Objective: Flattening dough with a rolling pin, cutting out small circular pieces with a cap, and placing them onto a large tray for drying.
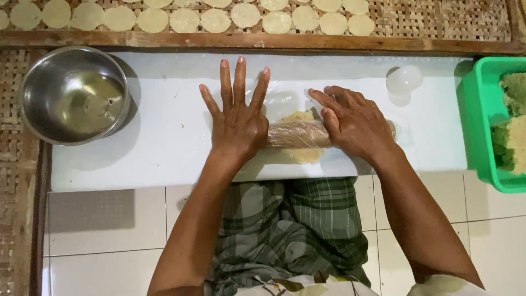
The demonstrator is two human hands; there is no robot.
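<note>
- The left hand lies palm down with its 5 fingers spread wide, the heel of the palm pressing on the left end of a rolling pin wrapped in clear plastic film.
- The right hand rests flat over the right end of the same rolling pin, fingers held close together and pointing toward the left hand; it grips nothing.
- The rolling pin lies crosswise near the middle of a white board, closer to its near edge than its far edge.
- A thin piece of yellow dough sits under the rolling pin, showing just beyond it on the far side and on the near side.
- A steel bowl holding clear liquid stands on the left end of the board, well apart from the hands.
- A small white ball sits near the far right corner of the board.
- A green plastic tub with yellow and green lumps inside stands just off the right edge of the board.
- Beyond the far edge, a woven tray with a wooden frame carries 2 rows of flat pale dough rounds.
- A green checked cloth covers the person's lap below the near edge, over white floor tiles.
</note>
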